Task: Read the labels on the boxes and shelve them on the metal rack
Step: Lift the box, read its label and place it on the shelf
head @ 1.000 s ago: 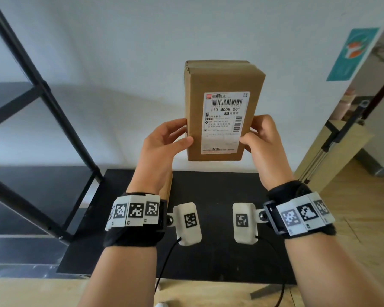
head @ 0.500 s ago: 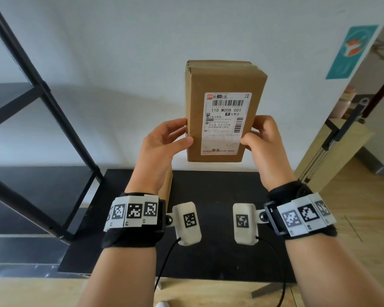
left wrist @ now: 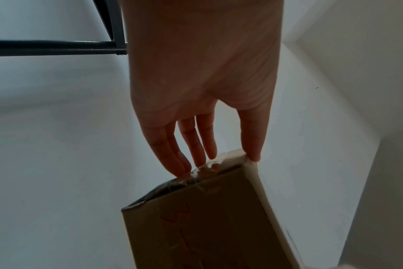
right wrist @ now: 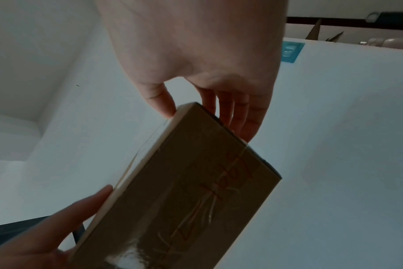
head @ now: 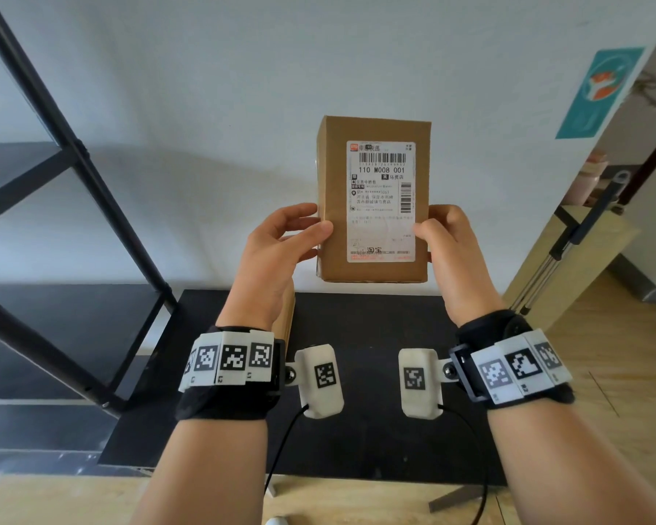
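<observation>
I hold a brown cardboard box (head: 332, 176) upright at chest height in front of the white wall, its white shipping label (head: 381, 200) facing me. My left hand (head: 311, 221) pinches its lower left edge, thumb on the front and fingers behind. My right hand (head: 436, 227) grips the lower right edge the same way. In the left wrist view my left hand (left wrist: 221, 158) touches the box (left wrist: 196, 218) at its taped end. In the right wrist view my right hand (right wrist: 209, 102) clasps the box (right wrist: 184, 182) at a corner. The black metal rack (head: 72, 153) stands at the left.
A black table (head: 375, 335) lies below my hands, and a second cardboard box (head: 288, 316) stands on it behind my left wrist. A wooden board with a pole (head: 569, 252) leans at the right. A teal poster (head: 599, 92) hangs on the wall.
The box has sunk slightly and turned a little, so its top face no longer shows. Both hands keep the same grip.
</observation>
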A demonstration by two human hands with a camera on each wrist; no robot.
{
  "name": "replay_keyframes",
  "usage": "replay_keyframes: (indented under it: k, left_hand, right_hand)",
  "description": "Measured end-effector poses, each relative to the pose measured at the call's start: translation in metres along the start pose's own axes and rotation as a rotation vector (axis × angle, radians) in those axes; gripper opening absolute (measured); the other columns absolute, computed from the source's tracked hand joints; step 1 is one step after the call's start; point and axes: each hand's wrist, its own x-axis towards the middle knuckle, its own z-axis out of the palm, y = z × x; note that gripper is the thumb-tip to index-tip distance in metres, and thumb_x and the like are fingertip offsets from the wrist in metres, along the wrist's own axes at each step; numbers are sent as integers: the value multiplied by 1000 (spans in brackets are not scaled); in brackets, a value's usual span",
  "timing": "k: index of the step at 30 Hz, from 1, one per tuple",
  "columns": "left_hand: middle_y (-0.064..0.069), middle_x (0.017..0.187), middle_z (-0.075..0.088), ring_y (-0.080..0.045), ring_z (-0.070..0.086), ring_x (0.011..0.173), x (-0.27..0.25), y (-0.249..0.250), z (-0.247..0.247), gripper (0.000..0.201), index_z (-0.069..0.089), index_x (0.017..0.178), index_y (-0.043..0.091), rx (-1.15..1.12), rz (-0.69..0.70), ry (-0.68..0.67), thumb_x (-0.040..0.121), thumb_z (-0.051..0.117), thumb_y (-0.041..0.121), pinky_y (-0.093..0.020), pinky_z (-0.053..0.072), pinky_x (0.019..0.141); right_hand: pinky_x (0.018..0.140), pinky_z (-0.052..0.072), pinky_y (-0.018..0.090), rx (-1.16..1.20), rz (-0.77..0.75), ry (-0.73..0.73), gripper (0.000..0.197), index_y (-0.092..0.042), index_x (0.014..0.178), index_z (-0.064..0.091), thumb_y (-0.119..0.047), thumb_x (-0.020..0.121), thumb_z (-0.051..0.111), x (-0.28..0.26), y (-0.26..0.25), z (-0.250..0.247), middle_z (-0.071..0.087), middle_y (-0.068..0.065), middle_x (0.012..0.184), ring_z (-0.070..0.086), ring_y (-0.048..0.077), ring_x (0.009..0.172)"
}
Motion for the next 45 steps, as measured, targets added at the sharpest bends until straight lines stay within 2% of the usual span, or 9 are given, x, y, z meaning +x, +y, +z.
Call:
replay_keyframes:
  k: [3, 7, 15, 20, 24, 26, 30, 35, 45]
  left_hand:
    - [-1, 103, 74, -16, 73, 100, -1, 2, 1, 38, 67, 123, 17, 36, 0, -2, 86, 75, 21, -35, 58, 92]
    - [-1, 109, 75, -12, 72, 101, -3, 6, 2, 43, 67, 126, 21, 109, 26, -2, 84, 77, 26, -29, 57, 92]
    - [-4, 112, 73, -15, 70, 103, -7, 7, 2, 48, 67, 128, 19, 102, 38, -11, 82, 79, 17, -21, 57, 85]
    - [-7, 114, 68, -23, 66, 113, -9, 2, -4, 50, 63, 130, 20, 80, 8, 19, 83, 77, 12, -36, 54, 99]
    - [-13, 118, 67, -22, 66, 113, -18, -2, -20, 55, 59, 136, 21, 91, -17, 53, 84, 77, 20, -38, 54, 99]
    - [-13, 117, 67, -20, 67, 110, -26, 0, -35, 55, 58, 136, 22, 112, -23, 69, 84, 77, 24, -38, 55, 97]
    - [-4, 115, 70, -15, 68, 109, -44, 6, -79, 54, 58, 135, 29, 172, -33, 127, 84, 76, 31, -42, 54, 98]
    - [-4, 115, 69, -17, 67, 111, -79, 22, -145, 55, 56, 136, 26, 195, -38, 210, 84, 75, 24, -45, 54, 99]
    - [-9, 115, 72, -22, 71, 108, -201, 50, -301, 52, 59, 134, 19, 177, -56, 390, 85, 76, 20, -43, 60, 90]
  right_hand:
    - [69, 47, 17, -22, 19, -30, 24, -18, 120, 51, -26, 99, 42, 1, 1, 2, 63, -13, 106, 61, 2, 96]
    - [70, 47, 17, -36, 47, -53, 20, -20, 112, 52, -23, 101, 36, 3, 4, 3, 60, -18, 101, 59, 2, 94]
    - [71, 48, 18, -19, 55, -39, 26, -16, 120, 52, -17, 99, 37, 1, 4, 4, 61, -16, 104, 58, 1, 96]
    - [74, 49, 19, -9, 10, -68, 29, -24, 124, 52, -19, 97, 42, -4, 0, 7, 63, -16, 110, 60, 2, 100]
    - [79, 52, 22, -61, -41, -166, 23, -36, 112, 57, -22, 97, 45, -7, -4, 23, 64, -7, 119, 60, 6, 105]
    - [77, 51, 21, -71, -47, -209, 21, -36, 111, 56, -24, 97, 46, -10, -6, 37, 63, -5, 121, 60, 7, 105]
    - [73, 50, 21, -35, -39, -289, 29, -24, 124, 54, -23, 95, 50, -22, -15, 75, 63, -4, 119, 60, 7, 106]
    - [78, 45, 23, 25, -47, -369, 25, -20, 120, 51, -26, 97, 49, -47, -33, 134, 63, -4, 114, 59, 9, 107]
    - [75, 46, 24, 82, -32, -577, 25, -22, 117, 52, -36, 96, 47, -167, -75, 270, 63, -7, 110, 60, 4, 100]
